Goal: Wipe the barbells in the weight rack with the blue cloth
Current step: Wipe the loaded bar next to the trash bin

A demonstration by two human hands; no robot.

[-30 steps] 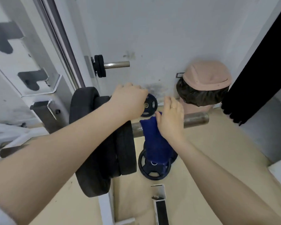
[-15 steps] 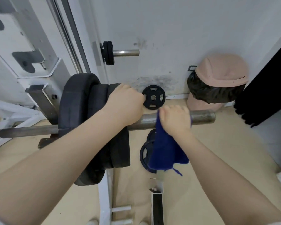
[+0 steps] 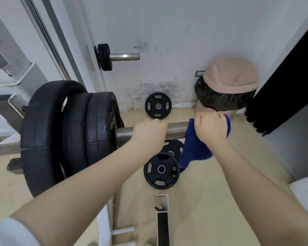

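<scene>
1. Gripping the barbell sleeve (image 3: 176,128), the right hand (image 3: 211,129) wraps the blue cloth (image 3: 194,150) around its outer end; the left hand (image 3: 148,133) clasps bare steel beside it.
2. Wiping looks under way here; the upper bar (image 3: 124,57) seems untouched.
3. Behind, a pink lidded bin (image 3: 231,75) holds a black liner; contents hidden.
</scene>
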